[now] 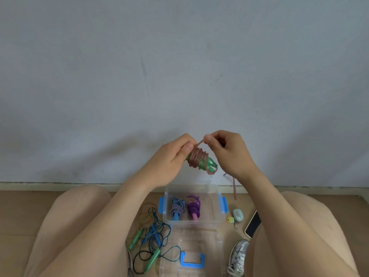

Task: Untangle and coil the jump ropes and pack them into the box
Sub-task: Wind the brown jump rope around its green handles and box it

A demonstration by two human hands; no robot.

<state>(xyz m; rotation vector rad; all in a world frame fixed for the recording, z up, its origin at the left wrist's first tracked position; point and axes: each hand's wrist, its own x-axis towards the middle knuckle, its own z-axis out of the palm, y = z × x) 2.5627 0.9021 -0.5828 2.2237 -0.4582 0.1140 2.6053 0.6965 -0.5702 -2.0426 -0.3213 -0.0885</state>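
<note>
Tan floor (pixel 20 216) bears clear box (pixel 191 221), lid (pixel 199 242), tangled ropes (pixel 153 234), phone (pixel 253 223).

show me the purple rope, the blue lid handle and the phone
purple rope (pixel 192 207): head view, on its wound coils
blue lid handle (pixel 192 264): head view, on its lower bar
phone (pixel 254 223): head view, middle of the dark screen

Light: moderate, even and diffuse, with a cool grey-blue cast on the wall (pixel 179 56).
Shadows: broad, faint, soft-edged patches low on the wall, left and right of centre.
Focus: mildly soft throughout; fine rope detail in the box (pixel 217 216) smears.
Distortion: wide-angle; the skirting (pixel 60 185) bends slightly, and the legs (pixel 69 226) swell toward the bottom corners.
Sheen: weak, on the clear lid (pixel 209 244).
</note>
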